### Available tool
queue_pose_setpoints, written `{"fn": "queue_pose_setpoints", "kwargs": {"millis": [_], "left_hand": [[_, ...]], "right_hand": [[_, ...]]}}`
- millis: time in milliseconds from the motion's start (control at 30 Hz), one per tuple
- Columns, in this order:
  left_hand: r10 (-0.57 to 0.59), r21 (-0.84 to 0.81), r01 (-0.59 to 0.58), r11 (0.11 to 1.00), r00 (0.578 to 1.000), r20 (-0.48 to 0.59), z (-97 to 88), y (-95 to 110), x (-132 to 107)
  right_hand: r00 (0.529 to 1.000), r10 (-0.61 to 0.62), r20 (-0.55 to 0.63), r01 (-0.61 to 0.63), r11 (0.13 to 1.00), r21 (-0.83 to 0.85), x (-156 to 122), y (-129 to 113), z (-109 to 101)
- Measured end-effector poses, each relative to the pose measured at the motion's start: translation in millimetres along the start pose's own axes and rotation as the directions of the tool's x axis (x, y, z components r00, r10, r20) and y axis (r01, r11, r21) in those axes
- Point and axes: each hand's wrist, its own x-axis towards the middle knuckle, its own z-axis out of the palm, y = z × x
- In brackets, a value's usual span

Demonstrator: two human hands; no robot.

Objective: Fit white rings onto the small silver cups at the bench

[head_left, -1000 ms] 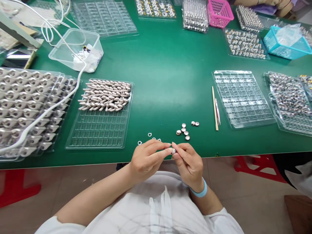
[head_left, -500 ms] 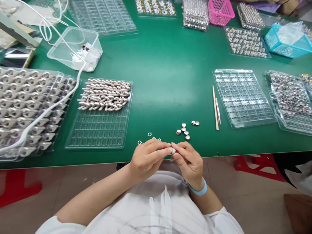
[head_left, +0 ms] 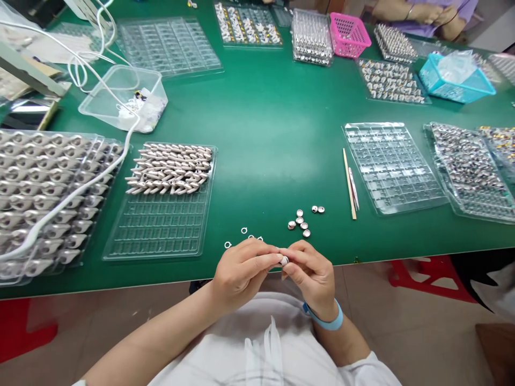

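Between the fingertips of both hands is a small round metal cap (head_left: pixel 284 260) with a whitish face, held just over the table's front edge. My left hand (head_left: pixel 245 268) pinches it from the left, fingers closed. From the other side my right hand (head_left: pixel 311 273) grips it between thumb and fingers. Beyond my right hand lie several loose silver caps (head_left: pixel 300 220), some with the hollow side up. Several thin white rings (head_left: pixel 244 230) rest just past my left hand, some partly hidden by its fingers.
On the left, a clear tray (head_left: pixel 161 230) bears rows of metal shells; a stacked tray (head_left: pixel 44 203) and a white cable (head_left: pixel 80 185) lie beyond it. At right are a wooden stick (head_left: pixel 349 185), tweezers (head_left: pixel 353 187) and a clear tray (head_left: pixel 394 166). A co-worker's hands (head_left: pixel 434 13) show at the far side.
The view has tilted up slightly, so the table sits lower and a co-worker's hands now show. Both hands still hold the small cap, whose pale face is turned more toward me.
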Motion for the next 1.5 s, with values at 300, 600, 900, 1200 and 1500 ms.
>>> {"fn": "queue_pose_setpoints", "kwargs": {"millis": [300,600,900,1200,1500], "left_hand": [[-0.004,-0.023,0.003,1.0,1.0,-0.009,0.7,1,1],[0.028,-0.032,-0.027,0.999,0.999,0.023,-1.6,-3,2],[-0.004,-0.021,0.004,1.0,1.0,-0.016,1.6,-2,0],[0.014,0.067,-0.008,0.998,0.995,-0.094,8.2,0,-6],[0.049,0.118,-0.038,0.992,0.995,-0.089,7.4,0,-10]], "right_hand": [[1.0,-0.021,0.004,0.022,0.999,-0.036,1,-4,-3],[0.998,-0.004,0.067,0.008,0.999,-0.052,2,-6,-7],[0.996,-0.061,0.064,0.074,0.973,-0.217,0,-3,-6],[0.987,-0.16,0.014,0.156,0.934,-0.323,-3,-1,0],[0.938,-0.347,0.023,0.307,0.795,-0.522,-6,-1,7]]}}
